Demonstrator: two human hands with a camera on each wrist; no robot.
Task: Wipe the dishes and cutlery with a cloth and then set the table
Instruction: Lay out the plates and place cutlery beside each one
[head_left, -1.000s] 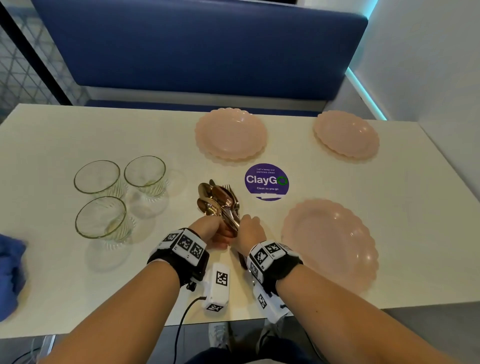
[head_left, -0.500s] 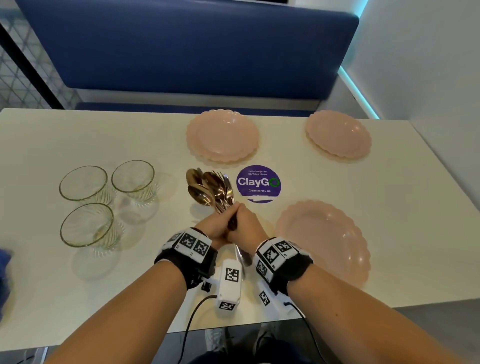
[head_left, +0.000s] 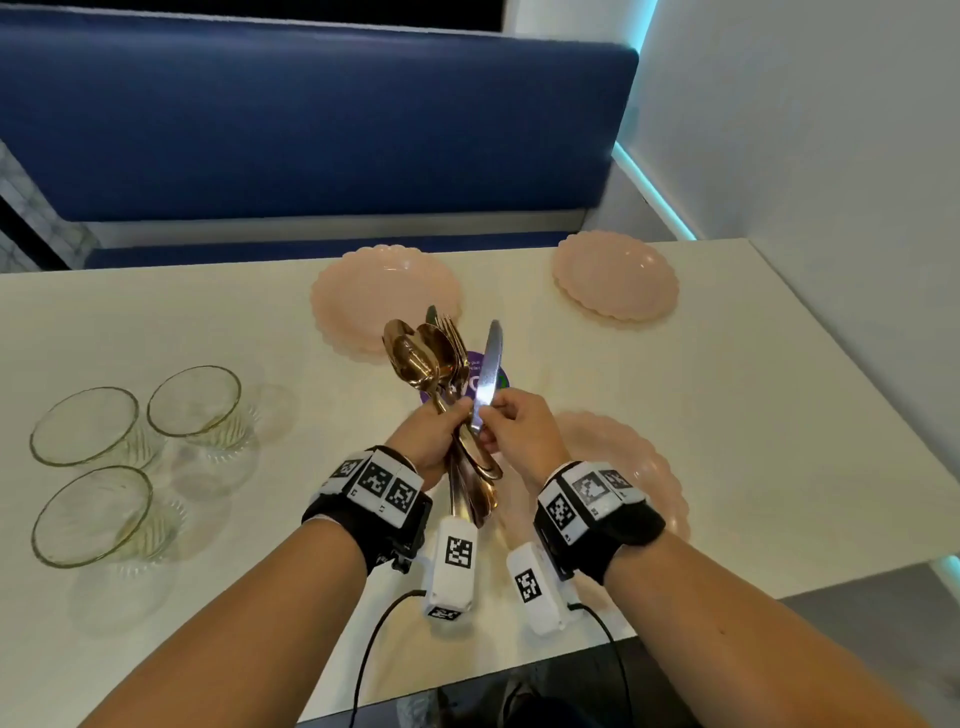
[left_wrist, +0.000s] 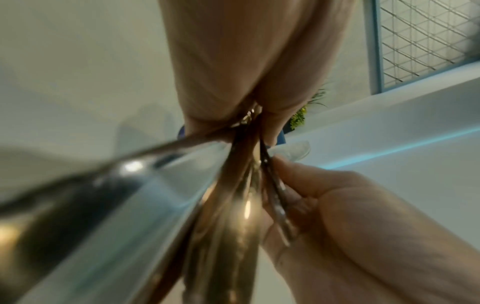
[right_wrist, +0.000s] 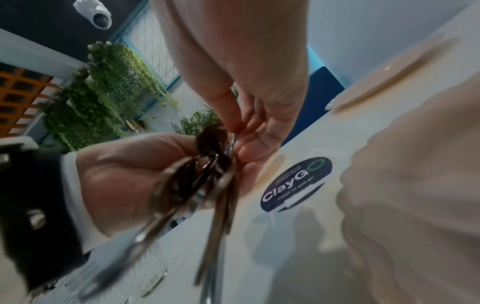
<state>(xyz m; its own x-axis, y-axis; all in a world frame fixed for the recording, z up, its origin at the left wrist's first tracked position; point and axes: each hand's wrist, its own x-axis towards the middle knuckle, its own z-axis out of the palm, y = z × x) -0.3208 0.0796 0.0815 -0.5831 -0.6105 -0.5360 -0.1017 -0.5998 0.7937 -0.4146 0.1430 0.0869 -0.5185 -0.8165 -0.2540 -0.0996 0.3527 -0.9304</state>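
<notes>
**Inspector:** Left hand (head_left: 431, 434) is fisted round a bundle of gold-toned cutlery (head_left: 436, 364), bowls and tines pointing toward twelve o'clock, handles trailing back toward six. Right hand (head_left: 522, 434) pinches a single knife (head_left: 488, 369) between thumb and fingertips near where the blade meets the handle, its blade angled a little toward one o'clock away from the bundle. Both hands are held above the table (head_left: 727, 415), near its middle.

**Assessor:** Handling properties?

**Inspector:** In my judgement the pieces are stiff, smooth metal, light singly and heavier as a bunch. Polished handles will likely slide against each other, so the left fist needs firm closure low on the handles. The knife is best held by the handle, not the blade.

**Assessor:** The remaining items?

**Inspector:** Three pink scalloped plates: one at twelve o'clock of the hands (head_left: 384, 296), one at one o'clock (head_left: 615, 275), one at three o'clock (head_left: 649, 467), partly behind the right wrist. Three clear glass bowls (head_left: 135, 447) are grouped at nine o'clock; probably fragile. A round purple sticker (right_wrist: 296, 185) lies under the cutlery heads. No cloth is visible in any view.

**Assessor:** Stage?

**Inspector:** Apparently separating one knife from the bundle for placement.
</notes>
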